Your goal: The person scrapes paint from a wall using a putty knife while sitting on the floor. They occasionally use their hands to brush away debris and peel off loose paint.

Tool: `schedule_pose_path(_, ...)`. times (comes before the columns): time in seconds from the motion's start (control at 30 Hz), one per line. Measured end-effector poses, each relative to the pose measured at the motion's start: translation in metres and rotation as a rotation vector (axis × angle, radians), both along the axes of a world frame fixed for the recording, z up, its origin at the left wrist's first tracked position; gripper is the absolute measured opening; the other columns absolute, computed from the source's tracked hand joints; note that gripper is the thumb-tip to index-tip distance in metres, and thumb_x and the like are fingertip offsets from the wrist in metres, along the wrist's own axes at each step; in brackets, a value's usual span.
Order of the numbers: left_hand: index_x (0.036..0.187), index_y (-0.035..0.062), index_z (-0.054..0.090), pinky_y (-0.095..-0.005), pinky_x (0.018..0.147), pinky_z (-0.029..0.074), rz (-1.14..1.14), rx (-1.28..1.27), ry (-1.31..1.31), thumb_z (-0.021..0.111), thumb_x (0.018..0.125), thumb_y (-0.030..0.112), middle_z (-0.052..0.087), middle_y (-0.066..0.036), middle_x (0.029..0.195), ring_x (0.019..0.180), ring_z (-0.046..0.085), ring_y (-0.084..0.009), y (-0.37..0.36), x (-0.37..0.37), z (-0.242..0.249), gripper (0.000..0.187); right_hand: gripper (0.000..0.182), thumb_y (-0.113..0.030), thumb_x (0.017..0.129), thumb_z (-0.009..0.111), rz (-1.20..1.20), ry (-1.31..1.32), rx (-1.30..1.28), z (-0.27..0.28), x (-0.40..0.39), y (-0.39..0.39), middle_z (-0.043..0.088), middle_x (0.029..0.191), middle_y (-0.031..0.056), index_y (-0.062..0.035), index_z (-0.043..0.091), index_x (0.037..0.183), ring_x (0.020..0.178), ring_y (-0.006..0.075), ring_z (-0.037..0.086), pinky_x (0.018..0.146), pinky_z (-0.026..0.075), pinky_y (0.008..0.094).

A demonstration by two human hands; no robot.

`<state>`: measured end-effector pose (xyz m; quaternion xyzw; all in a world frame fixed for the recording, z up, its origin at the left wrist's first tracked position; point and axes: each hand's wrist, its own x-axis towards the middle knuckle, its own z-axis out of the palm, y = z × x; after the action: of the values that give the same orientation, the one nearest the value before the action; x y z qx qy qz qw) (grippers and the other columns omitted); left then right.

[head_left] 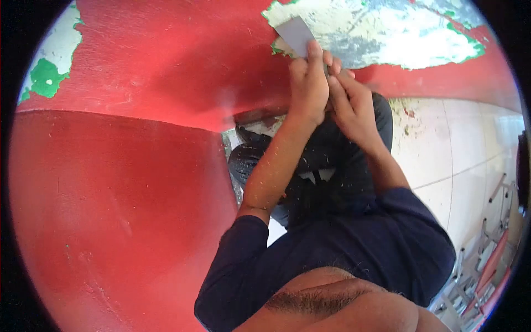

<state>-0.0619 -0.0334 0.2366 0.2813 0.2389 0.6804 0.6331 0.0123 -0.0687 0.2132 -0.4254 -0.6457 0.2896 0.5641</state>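
A scraper with a flat grey blade (pixel 295 34) lies against the red wall, at the left edge of a bare patch (pixel 381 39) with green, ragged paint edges. My left hand (pixel 310 83) is closed round the scraper, with a finger stretched along the base of the blade. Close beside it, my right hand (pixel 352 105) is closed on the handle from the other side. Most of the handle is hidden by the fingers. Small paint flakes cling to my left forearm (pixel 282 155) and my dark trousers (pixel 326 160).
A second red wall face (pixel 121 221) meets the scraped one at a corner on my left. Another peeled patch (pixel 47 77) shows at the upper left. Paint debris (pixel 408 113) lies on the pale tiled floor (pixel 431 149). Several metal-legged pieces of furniture (pixel 492 265) stand at the lower right.
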Motion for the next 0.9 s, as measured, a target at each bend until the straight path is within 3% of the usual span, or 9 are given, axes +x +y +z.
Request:
schedule_pose_path(0.13,0.080,0.0058,0.042,-0.0373,0.062,0.054,-0.011,0.170,0.219,0.036,0.103,0.037,0.048,-0.005,0.068,0.062,0.050,-0.0164,0.010,-0.019,0.034,0.040,0.032,-0.012,0.096,0.051,-0.008,-0.108,-0.089,0.035,-0.001,0.008,0.068,0.103,0.0202,0.0030,0.057,0.123,0.092,0.0209,0.067,0.082,0.050,0.0320)
schedule_pose_path(0.4,0.080,0.0066,0.043,-0.0384,0.060,0.055,-0.058,0.167,0.203,0.038,0.103,0.033,0.048,-0.005,0.068,0.059,0.049,-0.0175,0.016,-0.011,0.030,0.035,0.030,-0.014,0.095,0.053,-0.049,-0.084,0.038,0.031,0.004,0.010,0.068,0.105,0.0186,0.0025,0.058,0.120,0.095,0.0219,0.068,0.087,0.049,0.0314)
schedule_pose_path(0.43,0.080,0.0063,0.043,-0.0383,0.060,0.055,0.002,0.337,0.207,0.038,0.102,0.033,0.049,-0.005,0.068,0.060,0.053,-0.0179,0.020,-0.012,0.028,0.036,0.030,-0.013,0.095,0.053,-0.019,-0.080,-0.081,0.042,0.002,0.009,0.066,0.110,0.0187,0.0019,0.059,0.120,0.098,0.0251,0.068,0.091,0.047,0.0315)
schedule_pose_path(0.57,0.078,0.0061,0.043,-0.0351,0.059,0.052,-0.126,-0.015,0.192,0.037,0.103,0.033,0.049,-0.005,0.068,0.064,0.056,-0.0184,0.003,0.001,-0.006,0.037,0.028,-0.016,0.093,0.055,-0.024,0.069,-0.115,-0.004,0.013,-0.004,0.065,0.098,0.0238,-0.0019,0.062,0.117,0.090,0.0373,0.066,0.081,0.051,0.0339)
schedule_pose_path(0.67,0.080,0.0053,0.043,-0.0344,0.063,0.052,-0.070,0.162,0.319,0.036,0.103,0.036,0.048,-0.005,0.069,0.064,0.055,-0.0174,0.007,-0.007,0.033,0.039,0.028,-0.015,0.094,0.053,-0.103,-0.064,0.082,0.026,0.009,0.007,0.068,0.099,0.0201,-0.0038,0.062,0.119,0.091,0.0298,0.069,0.081,0.051,0.0346)
schedule_pose_path(0.8,0.080,0.0081,0.044,-0.0333,0.067,0.049,-0.099,-0.096,0.251,0.039,0.103,0.038,0.046,-0.005,0.067,0.062,0.051,-0.0194,0.000,0.003,0.019,0.038,0.025,-0.017,0.094,0.053,-0.009,0.032,-0.116,0.014,0.017,-0.004,0.066,0.089,0.0218,-0.0026,0.063,0.112,0.080,0.0363,0.066,0.070,0.051,0.0368)
schedule_pose_path(0.83,0.079,0.0086,0.043,-0.0331,0.067,0.048,-0.094,0.141,0.243,0.039,0.103,0.037,0.046,-0.004,0.067,0.062,0.050,-0.0194,0.010,0.003,0.006,0.038,0.025,-0.018,0.094,0.053,0.009,0.056,-0.180,0.009,0.019,-0.003,0.065,0.088,0.0219,-0.0029,0.064,0.110,0.079,0.0379,0.066,0.068,0.051,0.0377)
schedule_pose_path(0.87,0.079,0.0090,0.043,-0.0328,0.066,0.048,-0.096,0.376,0.205,0.038,0.103,0.037,0.046,-0.004,0.068,0.062,0.050,-0.0194,0.020,0.003,-0.008,0.037,0.026,-0.015,0.095,0.051,-0.006,0.002,-0.060,0.008,0.020,0.003,0.065,0.086,0.0162,-0.0004,0.061,0.115,0.079,0.0281,0.062,0.069,0.050,0.0337)
schedule_pose_path(0.9,0.079,0.0092,0.043,-0.0327,0.066,0.048,-0.067,0.234,0.216,0.038,0.103,0.037,0.046,-0.004,0.068,0.063,0.050,-0.0191,0.008,0.004,0.022,0.037,0.028,-0.013,0.097,0.050,-0.034,-0.050,0.036,0.019,0.017,0.007,0.065,0.085,0.0105,0.0022,0.059,0.119,0.078,0.0182,0.058,0.070,0.048,0.0296)
